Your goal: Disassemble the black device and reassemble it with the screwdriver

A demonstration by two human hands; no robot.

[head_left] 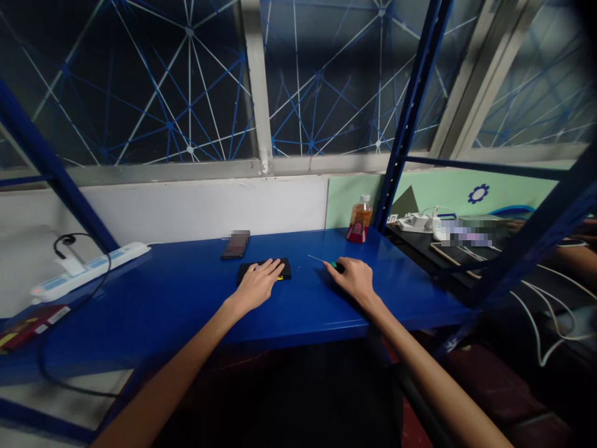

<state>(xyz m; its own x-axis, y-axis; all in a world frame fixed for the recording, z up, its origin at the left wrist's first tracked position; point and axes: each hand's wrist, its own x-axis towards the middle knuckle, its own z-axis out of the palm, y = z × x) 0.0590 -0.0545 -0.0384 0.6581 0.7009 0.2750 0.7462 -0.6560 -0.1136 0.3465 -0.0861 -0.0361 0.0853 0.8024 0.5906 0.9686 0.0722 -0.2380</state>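
Observation:
On the blue table [186, 298], my left hand [261, 279] lies flat with its fingers stretched over a black flat rectangular case [286, 269]. A small yellow patch shows at the case's near edge. To the right, my right hand [354, 275] is closed around the green handle of a screwdriver [317, 258]. Its thin metal shaft points left toward the case, apart from it. The tip is free of any contact I can see. Most of the handle is hidden by my fingers.
A dark phone [236, 245] lies behind the case. A drink bottle [360, 219] stands at the back right near the blue metal post [401, 137]. A white power strip [93, 270] with a black cable and a red box [32, 326] are at left. Another person's hand [571, 255] is far right.

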